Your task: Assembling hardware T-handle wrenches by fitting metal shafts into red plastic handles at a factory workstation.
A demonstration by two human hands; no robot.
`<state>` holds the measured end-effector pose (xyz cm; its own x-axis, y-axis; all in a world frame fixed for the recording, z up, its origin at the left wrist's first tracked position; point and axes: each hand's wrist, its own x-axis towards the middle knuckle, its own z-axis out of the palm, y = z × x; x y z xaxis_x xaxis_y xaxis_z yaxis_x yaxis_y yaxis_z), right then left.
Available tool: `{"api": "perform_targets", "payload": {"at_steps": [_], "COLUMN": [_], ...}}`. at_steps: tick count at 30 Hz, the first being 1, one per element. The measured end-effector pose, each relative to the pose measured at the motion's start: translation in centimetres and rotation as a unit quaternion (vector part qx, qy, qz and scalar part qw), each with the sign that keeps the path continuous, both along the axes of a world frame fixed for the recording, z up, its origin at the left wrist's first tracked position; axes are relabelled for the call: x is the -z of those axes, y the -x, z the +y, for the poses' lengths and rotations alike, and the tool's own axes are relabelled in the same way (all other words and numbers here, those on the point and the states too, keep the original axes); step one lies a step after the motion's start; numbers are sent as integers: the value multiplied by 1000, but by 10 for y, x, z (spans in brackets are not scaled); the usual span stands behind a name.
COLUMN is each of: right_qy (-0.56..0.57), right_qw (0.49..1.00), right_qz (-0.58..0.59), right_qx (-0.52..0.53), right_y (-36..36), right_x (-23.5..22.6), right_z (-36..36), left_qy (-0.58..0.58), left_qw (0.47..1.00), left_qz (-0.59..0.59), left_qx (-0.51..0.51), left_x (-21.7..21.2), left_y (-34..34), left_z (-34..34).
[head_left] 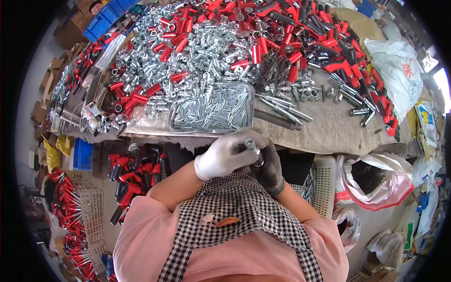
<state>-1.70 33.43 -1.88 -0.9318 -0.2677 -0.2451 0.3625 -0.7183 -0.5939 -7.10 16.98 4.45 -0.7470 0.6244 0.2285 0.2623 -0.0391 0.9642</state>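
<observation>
Close to my body, just off the table's front edge, my left hand (224,156) in a white glove curls its fingers round a shiny metal cylindrical fitting (252,146). My right hand (272,168), in a dark grey glove, closes on the same fitting from the other side; its fingertips are partly hidden. One round end of the fitting points up between the hands. Directly beyond them stands a clear plastic tray (252,113) full of small metal pins (211,109). Several long metal rods (286,109) lie right of the tray.
A large heap of metal fittings (202,51) and red sleeves covers the table (333,127). Dark springs (274,70) and red-black handles (345,66) lie to the right. An open white sack (345,178) and a pale plastic crate (324,188) stand below right; red-handled tools (129,174) are piled below left.
</observation>
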Motion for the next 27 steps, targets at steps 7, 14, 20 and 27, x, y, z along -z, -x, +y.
{"api": "perform_targets", "payload": {"at_steps": [7, 14, 20, 27], "right_qy": [-138, -377, -204, -268], "right_qw": [941, 873, 960, 932], "right_qz": [309, 310, 178, 242], "right_qx": [13, -17, -70, -34], "right_y": [16, 25, 42, 66], "right_x": [22, 4, -7, -4], "right_z": [19, 53, 78, 115], "left_qy": [86, -75, 171, 374], "left_qw": [990, 982, 946, 861], "left_qz": [110, 2, 250, 336], "left_qx": [-19, -174, -114, -81], "left_x": [-17, -30, -24, -32], "left_y": [22, 46, 78, 112], "left_z": [11, 32, 64, 96]}}
